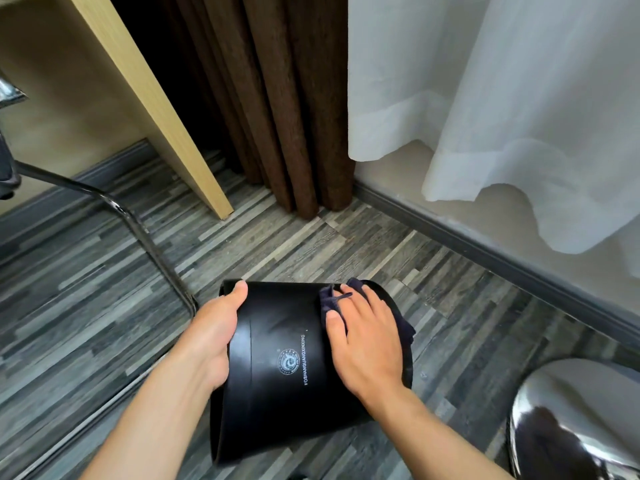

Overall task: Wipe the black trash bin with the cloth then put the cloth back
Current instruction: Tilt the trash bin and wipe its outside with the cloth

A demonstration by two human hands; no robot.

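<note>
The black trash bin (287, 362) is tilted on its side low in the middle of the view, a white round logo and lettering facing up. My left hand (211, 337) grips the bin's left wall, thumb hooked over the far edge. My right hand (367, 341) lies flat on the bin's right side and presses a dark navy cloth (329, 299) against it. The cloth bunches under my fingers and hangs off the bin's right flank.
A chrome chair leg (138, 230) curves across the grey wood-pattern floor (311, 244) just left of the bin. A light wooden desk panel (152, 105), brown curtain (277, 98) and white sheer curtain (485, 98) stand behind. A shiny chrome object (571, 420) sits at the bottom right.
</note>
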